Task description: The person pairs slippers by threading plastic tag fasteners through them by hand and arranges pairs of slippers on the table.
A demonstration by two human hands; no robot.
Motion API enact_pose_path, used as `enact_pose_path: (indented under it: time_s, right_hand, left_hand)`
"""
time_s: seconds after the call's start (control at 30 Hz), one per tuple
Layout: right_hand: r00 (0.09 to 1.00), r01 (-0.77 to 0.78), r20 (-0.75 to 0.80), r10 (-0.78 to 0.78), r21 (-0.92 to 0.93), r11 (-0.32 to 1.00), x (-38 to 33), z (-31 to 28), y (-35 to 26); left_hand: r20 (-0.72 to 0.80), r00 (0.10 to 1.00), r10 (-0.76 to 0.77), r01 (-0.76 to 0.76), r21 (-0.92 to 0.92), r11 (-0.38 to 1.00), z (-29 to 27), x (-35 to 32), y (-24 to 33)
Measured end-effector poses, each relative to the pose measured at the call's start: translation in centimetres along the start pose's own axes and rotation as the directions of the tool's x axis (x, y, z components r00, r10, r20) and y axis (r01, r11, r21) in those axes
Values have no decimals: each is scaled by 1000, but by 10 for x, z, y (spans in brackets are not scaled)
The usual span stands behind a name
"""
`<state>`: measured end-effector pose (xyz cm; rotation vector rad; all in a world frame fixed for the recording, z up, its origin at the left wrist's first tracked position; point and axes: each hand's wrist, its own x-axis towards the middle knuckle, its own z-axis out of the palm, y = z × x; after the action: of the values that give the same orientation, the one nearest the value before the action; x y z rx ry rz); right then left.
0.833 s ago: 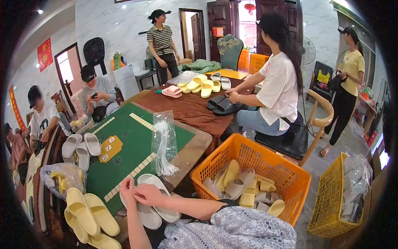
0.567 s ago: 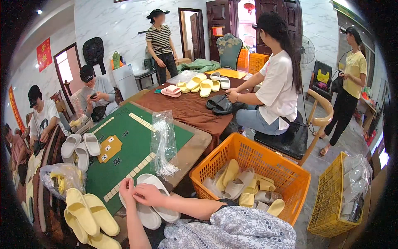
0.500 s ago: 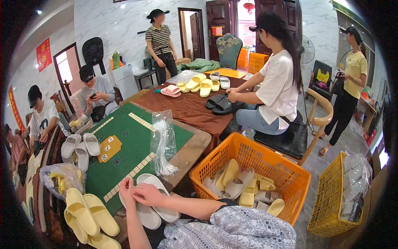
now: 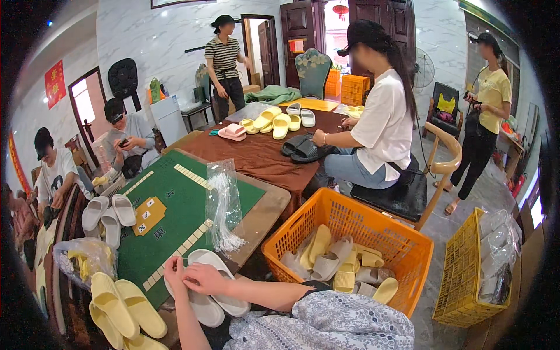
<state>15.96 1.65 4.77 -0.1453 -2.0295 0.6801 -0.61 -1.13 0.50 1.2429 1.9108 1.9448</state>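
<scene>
A pair of pale grey slippers (image 4: 208, 310) lies at the near edge of the table, under my hands. My left hand (image 4: 175, 274) is closed in a pinch over the left slipper's upper. Beside it, my right hand (image 4: 205, 279) is closed too, its fingertips almost meeting the left ones. A faint thin strand seems to show at the fingertips, too fine to name. Just beyond them lies a clear bag (image 4: 224, 201) of thin white plastic strands. Yellow slippers (image 4: 125, 309) are stacked to the left of my forearm.
An orange crate (image 4: 350, 213) of slippers stands at my right, with a yellow crate (image 4: 461, 280) beyond. More grey slippers (image 4: 108, 219) and a plastic bag (image 4: 84, 254) sit left on the green mat (image 4: 192, 198). Across the table a person (image 4: 379, 116) handles black slippers (image 4: 306, 149).
The view has shifted slightly. My hands stay together over the grey slippers, fingers barely moved. The seated person's far hand has come off the black slippers; the standing person in stripes swings an arm.
</scene>
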Motion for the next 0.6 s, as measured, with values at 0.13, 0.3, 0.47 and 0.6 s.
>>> enact_pose_path:
  time_s: [0.13,0.3,0.47,0.6]
  right_hand:
    - [1000,16,-23,-16,2,1000,0,-5,-1]
    - [999,32,-22,-32,18,999,0,-5,-4]
    - [1000,-4,5,4,39,999,-2,2,-4]
    - [990,-123,76,117,80,989,-3,8,-15]
  left_hand:
    - [5,999,38,-38,22,999,3,0,3]
    - [-7,1000,2,-2,-81,997,4,1,-5]
    - [5,1000,-10,10,-37,999,-4,-3,2]
    - [-160,975,154,-133,135,982,-17,-13,-7]
